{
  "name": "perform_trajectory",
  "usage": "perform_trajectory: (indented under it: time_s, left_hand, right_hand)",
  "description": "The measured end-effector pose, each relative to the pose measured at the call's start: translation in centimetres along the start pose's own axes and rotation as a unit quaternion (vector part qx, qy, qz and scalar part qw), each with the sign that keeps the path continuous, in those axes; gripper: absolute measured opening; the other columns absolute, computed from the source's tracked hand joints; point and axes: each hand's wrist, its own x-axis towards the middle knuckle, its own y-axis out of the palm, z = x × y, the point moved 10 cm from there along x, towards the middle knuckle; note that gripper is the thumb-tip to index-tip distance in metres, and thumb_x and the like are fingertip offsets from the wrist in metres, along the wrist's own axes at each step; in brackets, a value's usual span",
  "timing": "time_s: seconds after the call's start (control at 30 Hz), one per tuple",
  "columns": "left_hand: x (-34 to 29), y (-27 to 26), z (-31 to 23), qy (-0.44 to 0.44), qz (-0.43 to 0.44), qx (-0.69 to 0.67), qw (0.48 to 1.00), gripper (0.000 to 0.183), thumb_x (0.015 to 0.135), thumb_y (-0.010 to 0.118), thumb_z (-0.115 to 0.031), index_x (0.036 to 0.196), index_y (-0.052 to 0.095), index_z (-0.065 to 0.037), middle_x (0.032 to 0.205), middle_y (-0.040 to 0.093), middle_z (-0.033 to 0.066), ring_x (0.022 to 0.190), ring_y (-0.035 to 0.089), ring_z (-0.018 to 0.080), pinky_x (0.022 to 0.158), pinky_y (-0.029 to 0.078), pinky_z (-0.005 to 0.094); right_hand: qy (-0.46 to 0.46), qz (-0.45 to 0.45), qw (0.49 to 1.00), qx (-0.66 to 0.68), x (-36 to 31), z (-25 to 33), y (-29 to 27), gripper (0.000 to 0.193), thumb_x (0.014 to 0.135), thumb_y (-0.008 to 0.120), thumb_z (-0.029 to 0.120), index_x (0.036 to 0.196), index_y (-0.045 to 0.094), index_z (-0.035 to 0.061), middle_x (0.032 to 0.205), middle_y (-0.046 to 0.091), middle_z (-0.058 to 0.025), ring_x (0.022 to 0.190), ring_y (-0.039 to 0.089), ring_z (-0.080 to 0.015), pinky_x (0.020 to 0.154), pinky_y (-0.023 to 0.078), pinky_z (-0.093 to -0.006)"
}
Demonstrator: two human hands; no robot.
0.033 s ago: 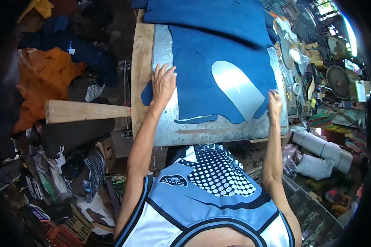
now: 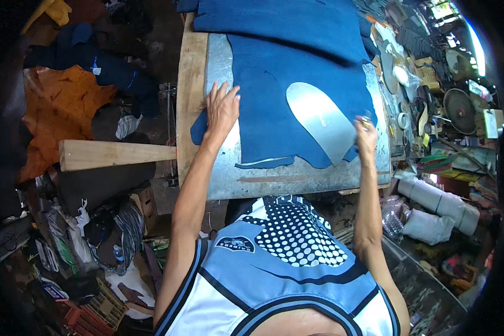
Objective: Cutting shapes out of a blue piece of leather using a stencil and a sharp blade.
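Right hand [image 2: 366,136] shifted left, now closer to silver template [image 2: 322,120]

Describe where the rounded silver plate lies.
In the head view, the silver plate lies on the blue sheet, right of centre, just left of the right hand.

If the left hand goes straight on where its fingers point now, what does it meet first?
Probably the flat blue leather-like sheet, close ahead of the left hand; depth is unclear.
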Motion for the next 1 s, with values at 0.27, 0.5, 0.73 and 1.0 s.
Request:
perform_trajectory:
  time_s: [0.27, 0.5, 0.73, 1.0]
  left_hand:
    - [7.5, 7.7, 3.3, -0.02, 0.076, 0.069, 0.994, 0.036, 0.101, 0.048, -0.024, 0.133, 0.061, -0.012, 0.146, 0.049, 0.0183, 0.141, 0.034, 0.0448, 0.112, 0.026, 0.058]
    - [9.5, 8.7, 5.2, -0.025, 0.103, 0.106, 0.989, 0.039, 0.101, 0.052, -0.035, 0.135, 0.061, -0.019, 0.151, 0.045, 0.0179, 0.145, 0.029, 0.0439, 0.117, 0.018, 0.0604]
    - [13.6, 11.9, 6.6, -0.073, 0.189, 0.152, 0.967, 0.07, 0.092, 0.051, -0.067, 0.148, 0.048, -0.026, 0.161, 0.027, 0.0225, 0.151, 0.014, 0.0401, 0.122, 0.01, 0.0571]
    - [14.3, 12.3, 6.7, -0.094, 0.161, 0.185, 0.965, 0.076, 0.09, 0.043, -0.076, 0.15, 0.044, -0.03, 0.163, 0.023, 0.0184, 0.152, 0.009, 0.0396, 0.122, 0.004, 0.0557]
  right_hand:
    - [0.036, 0.267, 0.96, 0.079, -1.2, 10.3, 22.6, 0.027, 0.088, 0.062, 0.016, 0.11, 0.063, -0.0002, 0.066, 0.056, -0.0025, 0.053, 0.053, -0.0132, 0.048, 0.044, -0.0323]
    - [0.105, 0.319, 0.93, 0.148, 1.3, 12.2, 26.5, 0.036, 0.091, 0.07, 0.022, 0.117, 0.063, -0.0017, 0.066, 0.054, -0.0007, 0.047, 0.05, -0.0088, 0.041, 0.044, -0.0263]
    - [0.037, 0.369, 0.927, -0.048, 3.8, 13.6, 30.4, 0.027, 0.088, 0.074, 0.029, 0.087, 0.061, 0.0058, 0.06, 0.052, -0.003, 0.048, 0.052, -0.0138, 0.044, 0.041, -0.0315]
    - [-0.155, 0.226, 0.956, -0.101, 2.9, 15.1, 29.5, 0.032, 0.089, 0.068, 0.032, 0.088, 0.065, 0.0004, 0.081, 0.068, -0.0259, 0.08, 0.067, -0.0446, 0.073, 0.05, -0.0531]
